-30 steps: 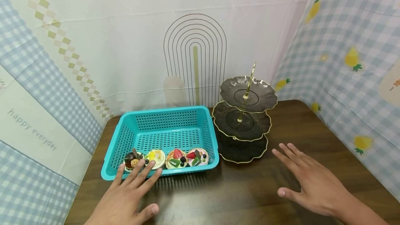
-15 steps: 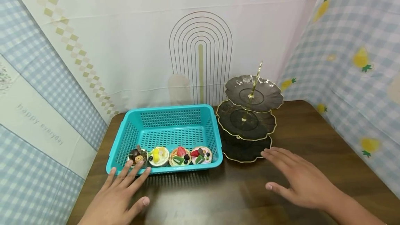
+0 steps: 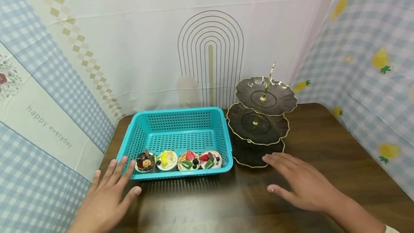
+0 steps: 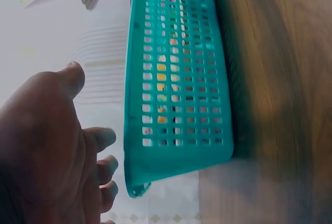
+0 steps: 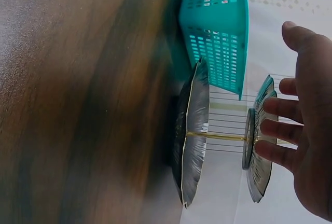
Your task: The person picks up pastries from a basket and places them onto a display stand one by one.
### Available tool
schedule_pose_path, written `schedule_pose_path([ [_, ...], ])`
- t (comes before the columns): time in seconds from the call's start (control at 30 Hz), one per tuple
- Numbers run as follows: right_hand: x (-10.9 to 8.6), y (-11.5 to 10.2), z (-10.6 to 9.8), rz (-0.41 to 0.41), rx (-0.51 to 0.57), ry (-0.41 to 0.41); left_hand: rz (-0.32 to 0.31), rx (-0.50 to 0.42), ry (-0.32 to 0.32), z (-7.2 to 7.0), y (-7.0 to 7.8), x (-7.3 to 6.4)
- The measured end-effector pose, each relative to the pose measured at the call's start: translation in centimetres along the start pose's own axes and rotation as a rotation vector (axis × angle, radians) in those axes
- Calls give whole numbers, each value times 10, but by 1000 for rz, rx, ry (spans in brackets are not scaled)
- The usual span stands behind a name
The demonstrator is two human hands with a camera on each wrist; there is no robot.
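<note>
A turquoise plastic basket (image 3: pixel 181 112) stands on the table with several small tarts in a row along its front wall. From the left come a chocolate tart (image 3: pixel 145 162), a yellow fruit tart (image 3: pixel 167 160), a strawberry and kiwi tart (image 3: pixel 189 161) and a pink cream tart (image 3: pixel 211 160). My left hand (image 3: pixel 106 193) is spread by the basket's front left corner, holding nothing. To the right of the basket rises a three-tier stand (image 3: pixel 258 123) of dark scalloped plates with gold rims. My right hand (image 3: pixel 299 182), fingers extended and holding nothing, overlaps the stand's lowest plate in the head view.
The brown wooden table (image 3: pixel 200 208) runs toward me in front of the basket. A patterned cloth (image 3: pixel 145 46) hangs behind it, and a checked cloth with pineapples (image 3: pixel 372 92) borders the right side. The stand's gold rod (image 3: pixel 267 82) sticks up above its top plate.
My left hand has shifted left, off the chocolate and yellow tarts in the head view. My right hand has moved left toward the stand. The head view has shifted slightly; basket and stand stay put.
</note>
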State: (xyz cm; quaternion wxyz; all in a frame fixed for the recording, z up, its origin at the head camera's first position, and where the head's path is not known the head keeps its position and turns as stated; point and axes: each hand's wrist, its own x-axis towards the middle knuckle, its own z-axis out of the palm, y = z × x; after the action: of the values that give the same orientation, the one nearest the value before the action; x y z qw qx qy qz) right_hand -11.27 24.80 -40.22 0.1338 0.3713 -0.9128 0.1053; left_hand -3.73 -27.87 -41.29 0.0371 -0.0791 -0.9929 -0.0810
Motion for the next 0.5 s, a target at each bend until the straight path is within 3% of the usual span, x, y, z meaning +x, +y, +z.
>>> schedule_pose_path([
  [0.17, 3, -1, 3, -3, 12, -4, -17, -20, 26, 4, -10, 6],
  [0.5, 13, -6, 12, 1, 43, -27, 19, -55, -17, 12, -30, 19],
])
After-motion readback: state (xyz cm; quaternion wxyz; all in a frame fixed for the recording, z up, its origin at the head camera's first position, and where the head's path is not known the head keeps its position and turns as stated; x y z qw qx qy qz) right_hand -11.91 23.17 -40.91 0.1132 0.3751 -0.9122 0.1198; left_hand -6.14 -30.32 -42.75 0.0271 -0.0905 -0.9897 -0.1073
